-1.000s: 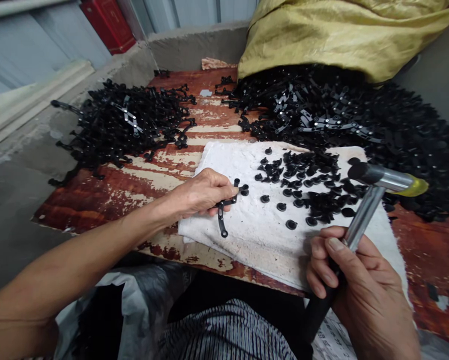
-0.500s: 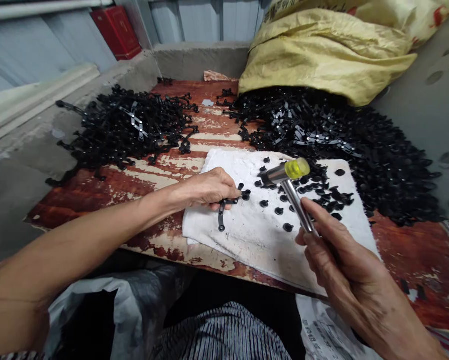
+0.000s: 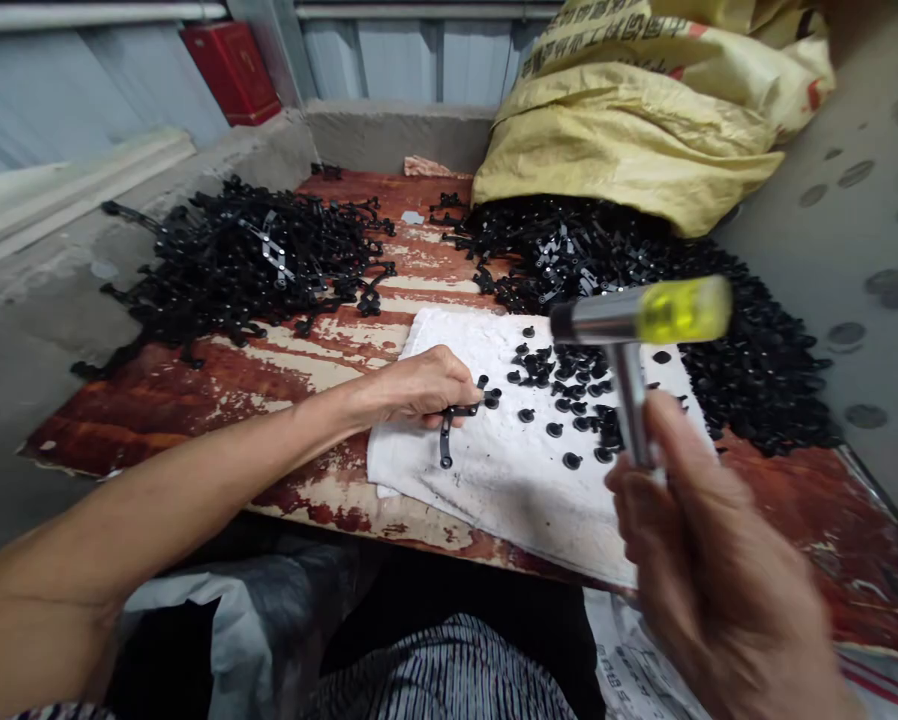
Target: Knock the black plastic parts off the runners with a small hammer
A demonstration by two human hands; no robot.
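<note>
My right hand (image 3: pixel 711 530) is wrapped round the metal handle of a mallet (image 3: pixel 621 325) with a yellow face on one end and a black one on the other. The mallet is raised above the white cloth (image 3: pixel 494 490) and slightly smeared by motion. With my left hand (image 3: pixel 434 385) I pinch a jointed black linkage (image 3: pixel 447 440) against the cloth. Its free arm hangs toward me, and its other end, past my fingertips, meets a small round black piece (image 3: pixel 492 398). Several loose black round pieces with stems (image 3: pixel 555 429) lie scattered to the right.
A heap of black linkages (image 3: pixel 246 260) lies at the back left of the worn red board (image 3: pixel 329 360). At the right, a larger heap of black parts (image 3: pixel 764 370) spills from a yellow woven sack (image 3: pixel 621 150). A low concrete ledge (image 3: pixel 396 135) borders the back.
My right hand has lifted the mallet up and to the right, closer to the camera. My left hand keeps its pinch on the linkage in nearly the same place. The view has shifted slightly.
</note>
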